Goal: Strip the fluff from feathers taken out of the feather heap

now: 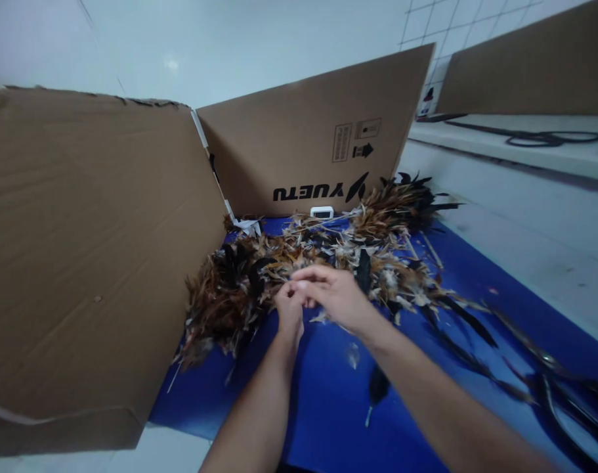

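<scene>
My left hand (289, 307) and my right hand (339, 297) meet at the fingertips over the blue work surface (328, 407). Both are closed in a pinch; whatever lies between the fingers is too small or hidden to name. Just beyond them spreads a heap of loose feathers (274, 253), brown, black and cream. A bushy brown feather bundle (220, 302) sits left of my hands. Behind my right wrist a dark feather (363, 270) sticks up, and another dark feather (378, 386) lies near my right forearm.
Cardboard panels stand at the left (92, 249) and at the back (289, 144). A small white digital device (321, 212) rests against the back panel. Large scissors (549, 368) lie at the right. Another feather bundle (397, 207) is at the back right. More scissors (539, 136) lie on a white ledge.
</scene>
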Motion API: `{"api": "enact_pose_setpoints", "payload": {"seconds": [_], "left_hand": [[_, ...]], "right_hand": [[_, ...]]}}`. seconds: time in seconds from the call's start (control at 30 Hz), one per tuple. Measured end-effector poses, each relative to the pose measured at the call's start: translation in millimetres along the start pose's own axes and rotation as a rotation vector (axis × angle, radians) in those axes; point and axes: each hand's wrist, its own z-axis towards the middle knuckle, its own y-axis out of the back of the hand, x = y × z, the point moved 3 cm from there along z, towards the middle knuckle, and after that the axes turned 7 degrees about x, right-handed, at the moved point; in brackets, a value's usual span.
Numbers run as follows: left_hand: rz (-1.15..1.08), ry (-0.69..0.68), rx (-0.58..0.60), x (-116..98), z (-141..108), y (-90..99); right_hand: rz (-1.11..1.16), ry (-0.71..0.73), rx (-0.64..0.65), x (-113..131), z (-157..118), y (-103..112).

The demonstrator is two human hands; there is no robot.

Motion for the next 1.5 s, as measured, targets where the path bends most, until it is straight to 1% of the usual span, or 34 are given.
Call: {"api": "enact_pose_setpoints", "payload": {"seconds": [0.07, 0.13, 0.2, 0.27, 0.3, 0.4, 0.47, 0.53, 0.63, 0.8, 0.9, 0.97, 1.13, 1.23, 1.37, 1.5], "left_hand": [[0.011, -0.030, 0.003, -0.7, 1.9, 2.6], [0.026, -0.059, -0.006, -2.0, 4.0, 5.0], [0.025, -0.073, -0.026, -3.0, 5.6, 7.0], [0.014, -0.075, -0.035, -3.6, 6.2, 7.9], [0.008, -0.074, -0.034, -3.7, 6.1, 8.0], [0.005, -0.070, -0.024, -4.0, 4.8, 8.1], [0.009, -0.065, -0.018, -4.2, 3.8, 7.9], [0.015, -0.062, -0.013, -4.4, 3.2, 7.6], [0.024, -0.056, 0.003, -4.7, 2.7, 6.2], [0.041, -0.034, 0.033, -4.8, 1.4, 3.8], [0.053, -0.028, 0.039, -4.8, 0.2, 3.0], [0.059, -0.028, 0.041, -4.8, -0.6, 2.7], [0.065, -0.037, 0.057, -5.7, -2.2, 1.7], [0.066, -0.025, 0.062, -6.9, -3.3, 1.4], [0.064, -0.003, 0.086, -8.1, -5.7, 0.2], [0.072, 0.044, 0.172, -6.6, -9.9, -4.2]], "right_hand": [[-0.175, -0.002, -0.106, -4.7, -15.2, 37.9], [-0.466, -0.020, -0.152, -17.5, -27.1, 65.8], [-0.715, -0.009, -0.088, -36.1, -34.1, 78.1], [-0.858, -0.005, 0.016, -55.7, -37.5, 77.9], [-0.918, -0.001, 0.042, -63.4, -38.2, 75.4], [-1.137, 0.017, 0.032, -74.8, -38.0, 66.0], [-1.286, 0.020, 0.015, -76.2, -37.3, 62.1], [-1.368, 0.007, 0.029, -77.1, -36.7, 61.6], [-1.354, 0.022, 0.038, -78.6, -37.2, 65.7], [-1.237, 0.125, -0.081, -76.0, -40.2, 77.6], [-1.206, 0.160, -0.111, -74.4, -42.2, 81.2], [-1.237, 0.151, -0.094, -75.7, -42.9, 80.0], [-1.357, 0.074, -0.010, -83.0, -41.2, 70.6], [-1.353, 0.084, -0.014, -82.1, -40.1, 69.3], [-1.237, 0.164, -0.101, -72.1, -43.6, 74.2], [-1.086, 0.221, -0.226, -61.3, -49.0, 80.3]]}}
